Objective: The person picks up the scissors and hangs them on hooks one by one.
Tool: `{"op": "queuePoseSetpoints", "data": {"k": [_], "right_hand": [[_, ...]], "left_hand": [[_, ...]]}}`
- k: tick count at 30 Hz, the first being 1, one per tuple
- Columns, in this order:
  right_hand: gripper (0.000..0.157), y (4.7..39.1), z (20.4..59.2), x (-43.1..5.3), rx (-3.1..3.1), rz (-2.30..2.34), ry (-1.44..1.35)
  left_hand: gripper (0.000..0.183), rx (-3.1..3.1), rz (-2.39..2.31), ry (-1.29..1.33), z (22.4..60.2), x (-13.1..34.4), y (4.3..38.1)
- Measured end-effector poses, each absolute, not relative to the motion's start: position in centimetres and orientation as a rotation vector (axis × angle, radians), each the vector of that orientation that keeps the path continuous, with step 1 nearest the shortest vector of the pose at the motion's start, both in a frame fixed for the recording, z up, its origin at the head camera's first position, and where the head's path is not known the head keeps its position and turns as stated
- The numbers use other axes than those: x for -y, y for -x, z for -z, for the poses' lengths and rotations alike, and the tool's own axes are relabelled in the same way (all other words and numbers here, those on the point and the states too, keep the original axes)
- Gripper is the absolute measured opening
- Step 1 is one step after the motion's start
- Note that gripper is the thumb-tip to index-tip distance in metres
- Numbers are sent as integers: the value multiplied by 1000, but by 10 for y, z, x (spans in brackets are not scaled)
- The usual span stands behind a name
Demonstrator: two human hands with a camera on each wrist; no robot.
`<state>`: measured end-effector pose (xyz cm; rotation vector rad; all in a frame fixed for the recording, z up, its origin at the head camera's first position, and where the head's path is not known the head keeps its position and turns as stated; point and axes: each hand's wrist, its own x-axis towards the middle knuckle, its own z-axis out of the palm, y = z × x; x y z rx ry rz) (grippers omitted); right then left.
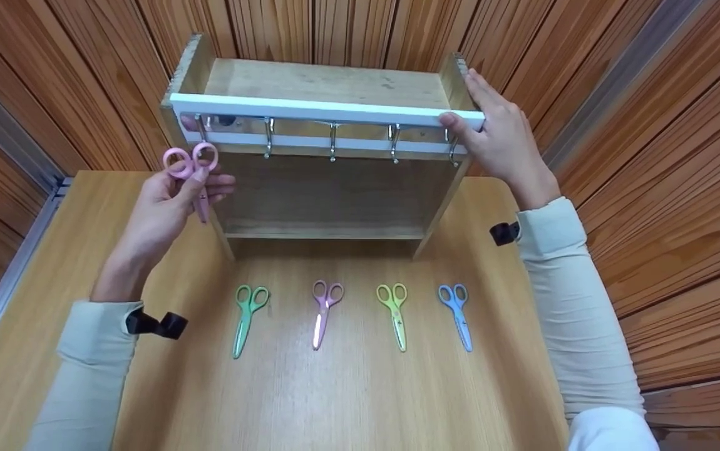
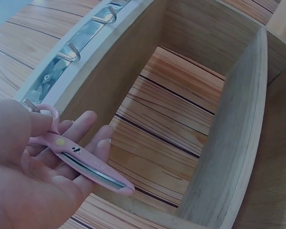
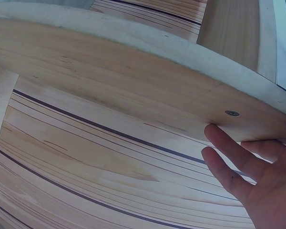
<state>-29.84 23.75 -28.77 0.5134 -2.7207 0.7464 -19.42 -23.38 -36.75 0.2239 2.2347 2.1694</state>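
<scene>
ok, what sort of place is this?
Probably an indoor booth or small workspace: wood-patterned panelling stands behind and on both sides of a table, which holds a wooden hook rack. The wider building isn't visible.

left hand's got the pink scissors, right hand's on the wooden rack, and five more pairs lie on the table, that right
Not five: the head view shows four more scissors on the table: a green pair, a purple pair, a yellow-green pair and a blue pair. The rest is right: left hand has the pink scissors, right hand is on the wooden rack.
</scene>
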Motion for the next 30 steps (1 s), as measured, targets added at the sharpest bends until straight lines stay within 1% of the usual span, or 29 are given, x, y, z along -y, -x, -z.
{"op": "queuePoseSetpoints", "data": {"k": [5, 11, 15, 30], "right_hand": [[104, 298, 288, -238, 2716, -744, -523], [101, 299, 288, -239, 2713, -746, -515], [101, 299, 289, -239, 2725, -748, -504], [103, 299, 290, -238, 2700, -767, -530]], "left_hand": [[44, -2237, -2173, -244, 373, 234, 196], [40, -2140, -2263, -281, 376, 234, 197], [39, -2206, -2215, -256, 377, 234, 195], [56, -2428, -1936, -110, 390, 237, 179]]}}
